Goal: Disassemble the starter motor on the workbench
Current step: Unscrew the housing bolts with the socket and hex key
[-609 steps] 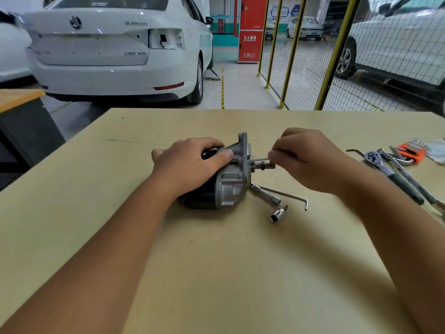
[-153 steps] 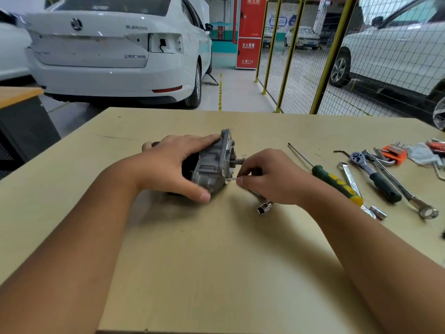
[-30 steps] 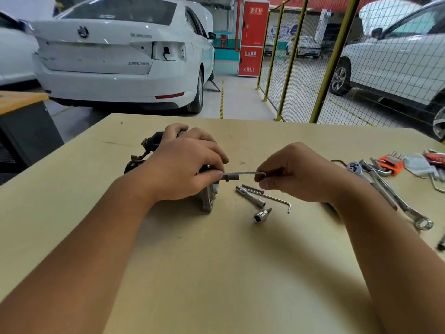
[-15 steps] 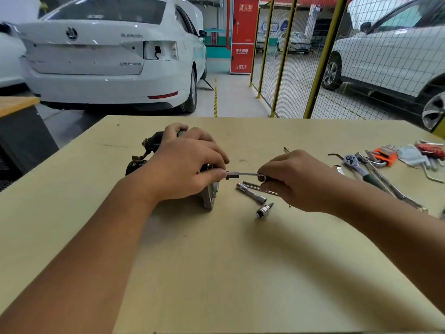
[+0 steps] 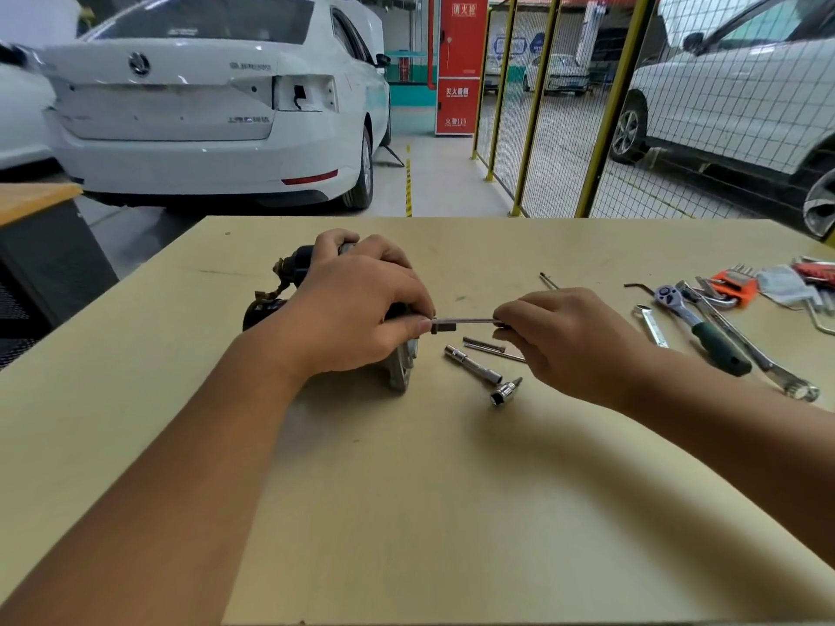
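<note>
Clearly, the starter motor (image 5: 275,305) lay at centre left of the frame on the pale wooden table (image 5: 406,512), mostly hidden under the left hand (image 5: 357,314), whose fingers were curled round its dark body and grey cast housing. To its right, the right hand (image 5: 574,341) pinched a thin steel key (image 5: 465,321) pointing at the housing. I judged the work early: the housing was in place, bolts remained. Lower centre lay a shiny socket (image 5: 505,393); further right, a green-handled ratchet (image 5: 698,325).
</note>
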Tool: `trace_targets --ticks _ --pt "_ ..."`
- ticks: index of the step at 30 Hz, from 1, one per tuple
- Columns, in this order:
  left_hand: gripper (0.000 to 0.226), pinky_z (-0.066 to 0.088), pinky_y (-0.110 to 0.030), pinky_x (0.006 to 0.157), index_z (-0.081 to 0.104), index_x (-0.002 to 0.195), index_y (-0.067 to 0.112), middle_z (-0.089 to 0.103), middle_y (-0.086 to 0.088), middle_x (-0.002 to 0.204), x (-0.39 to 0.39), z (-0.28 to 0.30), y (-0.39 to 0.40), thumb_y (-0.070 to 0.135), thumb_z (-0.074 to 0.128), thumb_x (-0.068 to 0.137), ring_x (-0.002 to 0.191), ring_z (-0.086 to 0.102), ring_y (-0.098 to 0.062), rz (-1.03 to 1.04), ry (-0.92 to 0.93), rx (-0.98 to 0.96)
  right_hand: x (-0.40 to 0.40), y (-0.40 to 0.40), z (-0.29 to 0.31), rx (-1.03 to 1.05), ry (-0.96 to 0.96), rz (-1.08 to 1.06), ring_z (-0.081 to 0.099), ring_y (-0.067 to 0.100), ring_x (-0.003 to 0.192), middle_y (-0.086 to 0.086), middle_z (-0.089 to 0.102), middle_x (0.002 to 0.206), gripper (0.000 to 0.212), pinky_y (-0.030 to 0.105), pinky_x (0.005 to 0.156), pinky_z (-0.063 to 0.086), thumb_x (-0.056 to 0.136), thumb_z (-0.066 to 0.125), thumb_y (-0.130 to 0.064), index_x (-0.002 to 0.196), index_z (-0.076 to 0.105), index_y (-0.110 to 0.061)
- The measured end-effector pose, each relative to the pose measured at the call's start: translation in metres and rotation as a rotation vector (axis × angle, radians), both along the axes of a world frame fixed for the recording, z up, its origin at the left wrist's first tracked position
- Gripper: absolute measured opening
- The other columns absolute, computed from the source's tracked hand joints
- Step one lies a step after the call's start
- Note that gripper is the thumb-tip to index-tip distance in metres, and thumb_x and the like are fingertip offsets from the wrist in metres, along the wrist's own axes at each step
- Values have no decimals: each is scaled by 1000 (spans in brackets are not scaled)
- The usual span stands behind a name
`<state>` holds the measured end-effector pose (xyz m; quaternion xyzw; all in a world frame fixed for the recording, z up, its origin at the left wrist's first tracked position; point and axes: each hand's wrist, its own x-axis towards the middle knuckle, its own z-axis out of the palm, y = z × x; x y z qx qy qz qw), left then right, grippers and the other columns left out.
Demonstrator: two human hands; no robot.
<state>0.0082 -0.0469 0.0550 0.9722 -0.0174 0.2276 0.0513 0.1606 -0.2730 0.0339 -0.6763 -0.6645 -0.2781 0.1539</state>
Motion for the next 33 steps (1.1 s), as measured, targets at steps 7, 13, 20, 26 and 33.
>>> trace_targets --ticks 7,13,20,26,33 --pt "2 17 -50 115 75 90 43 68 25 100 1 -2 -2 42 73 91 122 46 2 24 -46 -40 -15 0 4 57 350 -160 58 10 50 -10 59 59 32 25 50 46 95 61 -41 86 71 -12" --pt "2 17 -51 114 76 90 39 68 30 98 -1 0 -3 37 77 90 121 48 0 13 -37 -52 -24 0 25 -113 1759 -500 37 15 38 12 61 61 60 21 40 27 95 54 -59 73 67 -5" --pt "2 19 -53 113 76 89 41 67 34 97 -2 2 -7 38 76 90 120 48 -1 17 -31 -19 -38 18 40 -48 2423 -402 27 4 28 -3 44 53 45 14 26 20 98 56 -43 64 53 -13" --pt "2 20 -53 113 77 92 42 68 35 101 -3 2 -4 42 76 90 122 47 -1 -6 -27 -24 -54 30 42 12 2549 -446 24 5 26 -7 36 47 45 11 28 16 102 45 -33 59 45 -18" --pt "3 20 -47 107 78 90 42 62 29 130 -4 4 -4 44 75 90 135 41 -10 -23 -58 -7 -68 43 45 261 2480 -493 25 6 26 -4 40 47 49 14 27 19 105 38 -51 70 41 -16"
